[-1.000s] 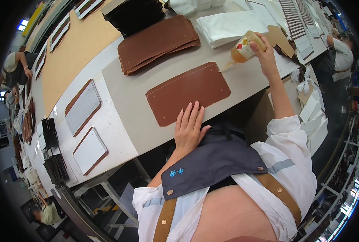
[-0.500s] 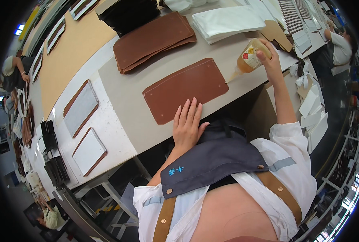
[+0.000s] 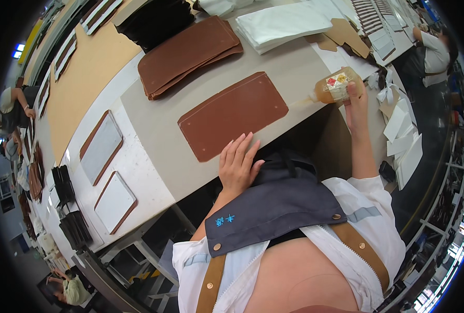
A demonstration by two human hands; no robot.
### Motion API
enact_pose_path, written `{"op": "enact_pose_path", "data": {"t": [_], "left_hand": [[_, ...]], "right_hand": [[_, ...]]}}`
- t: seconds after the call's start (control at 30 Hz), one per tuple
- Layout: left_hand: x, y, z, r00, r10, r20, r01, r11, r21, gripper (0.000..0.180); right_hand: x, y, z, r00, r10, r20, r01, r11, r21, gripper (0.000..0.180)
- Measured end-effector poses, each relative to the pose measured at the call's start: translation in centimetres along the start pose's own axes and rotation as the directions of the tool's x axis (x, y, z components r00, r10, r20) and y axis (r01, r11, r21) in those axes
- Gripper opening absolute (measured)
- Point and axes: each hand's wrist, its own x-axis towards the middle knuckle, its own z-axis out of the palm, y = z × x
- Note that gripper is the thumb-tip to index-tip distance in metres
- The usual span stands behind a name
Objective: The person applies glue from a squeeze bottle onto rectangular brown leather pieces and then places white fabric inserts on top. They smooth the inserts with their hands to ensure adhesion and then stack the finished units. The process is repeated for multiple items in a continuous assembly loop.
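A brown leather panel [image 3: 232,115] with small dots near its corners lies flat on the grey table mat [image 3: 154,135]. My left hand [image 3: 237,164] rests with fingers outstretched on its near edge. In my right hand [image 3: 355,107], fingers wrapped round it, is a squeeze bottle [image 3: 336,86] of amber liquid with a pale pointed nozzle. The bottle is held nearly level to the right of the panel, its nozzle pointing left and apart from the leather.
Behind the panel lies a stack of brown leather panels [image 3: 190,55], beside folded white cloth [image 3: 284,26] and a black stack [image 3: 151,21]. Two brown-edged pieces with pale faces [image 3: 101,146] lie at the left. Other people [image 3: 435,55] work farther off.
The bottle's nozzle has left the panel's right corner; my right hand has drawn it to the right and lower, tipping it nearer level. My left hand stays at the near edge.
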Motion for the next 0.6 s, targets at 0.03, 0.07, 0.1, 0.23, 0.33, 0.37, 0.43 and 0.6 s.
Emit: {"op": "enact_pose_path", "data": {"t": [0.03,0.07,0.1,0.23,0.33,0.37,0.43,0.6], "left_hand": [[-0.1,-0.1,0.0,1.0,0.009,-0.002,-0.009,1.0,-0.015,0.037],[-0.3,-0.2,-0.1,1.0,0.018,-0.005,-0.018,0.999,-0.029,0.037],[-0.3,-0.2,-0.1,1.0,0.024,-0.012,-0.024,0.999,-0.041,0.034],[-0.4,-0.3,-0.1,0.998,0.043,-0.052,-0.048,0.995,-0.09,0.025],[-0.3,-0.4,-0.2,0.994,0.068,-0.086,-0.079,0.988,-0.132,0.02],[-0.3,-0.5,-0.2,0.992,0.079,-0.097,-0.093,0.985,-0.146,0.019],[-0.6,-0.6,-0.2,0.988,0.08,-0.128,-0.109,0.965,-0.237,0.016],[-1.6,-0.8,0.1,0.982,0.091,-0.163,-0.149,0.909,-0.389,0.014]], "right_hand": [[0.1,0.1,0.0,1.0,-0.011,0.007,0.011,1.0,-0.02,0.065],[0.2,0.2,-0.1,1.0,-0.022,0.016,0.023,0.999,-0.039,0.066],[0.4,0.3,-0.1,0.999,-0.034,0.025,0.035,0.998,-0.061,0.067],[0.7,1.1,0.1,0.995,-0.087,0.053,0.091,0.993,-0.078,0.069],[0.5,1.2,0.0,0.995,-0.088,0.053,0.093,0.99,-0.102,0.069],[0.3,1.0,-0.1,0.995,-0.087,0.058,0.092,0.991,-0.094,0.069],[-0.2,1.0,-0.5,0.999,-0.037,0.038,0.038,0.999,-0.033,0.066],[-2.5,0.4,-2.0,0.979,0.198,0.037,-0.2,0.931,0.305,0.053]]}}
